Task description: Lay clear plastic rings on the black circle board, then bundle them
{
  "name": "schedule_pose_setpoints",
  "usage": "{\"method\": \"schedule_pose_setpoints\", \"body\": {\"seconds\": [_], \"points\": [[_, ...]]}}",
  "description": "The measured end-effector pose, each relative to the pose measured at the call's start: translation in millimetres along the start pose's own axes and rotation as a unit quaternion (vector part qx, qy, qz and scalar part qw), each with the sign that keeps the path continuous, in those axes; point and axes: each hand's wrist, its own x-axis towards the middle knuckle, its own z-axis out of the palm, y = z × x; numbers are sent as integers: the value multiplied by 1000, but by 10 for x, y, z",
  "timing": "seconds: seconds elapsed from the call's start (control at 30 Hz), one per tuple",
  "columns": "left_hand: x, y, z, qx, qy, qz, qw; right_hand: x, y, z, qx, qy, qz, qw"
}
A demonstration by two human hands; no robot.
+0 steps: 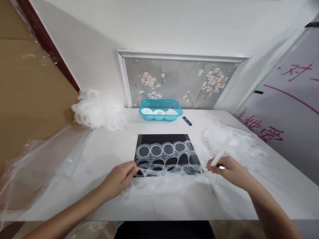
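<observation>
While spread over the black mat (163,141) — ring sheet (164,151) between left hand (119,177) and right hand (230,171).

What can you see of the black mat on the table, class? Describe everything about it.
The black mat is a flat, dark, roughly square sheet lying in the middle of the white table. A strip of clear plastic rings lies across it, covering its near half. The left hand pinches the rings at its near left corner; the right hand, holding a white stick, is at its near right corner.
</observation>
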Motion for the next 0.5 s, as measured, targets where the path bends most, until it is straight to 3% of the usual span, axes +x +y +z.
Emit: {"method": "schedule_pose_setpoints", "body": {"seconds": [0.1,0.17,0.27,0.4,0.5], "points": [[268,-98,10,99,-16,-43,994,226,-188,123,-55,148,20,987],[355,-104,53,195,-12,-11,981,386,-419,308,-32,184,-36,982],[341,-63,216,284,20,83,955,636,-825,727,67,96,-162,980],[169,-60,477,295,62,173,938,947,-1187,1283,133,46,-171,975],[62,-115,555,290,89,193,933,1079,-1245,1508,139,13,-168,976]]}}
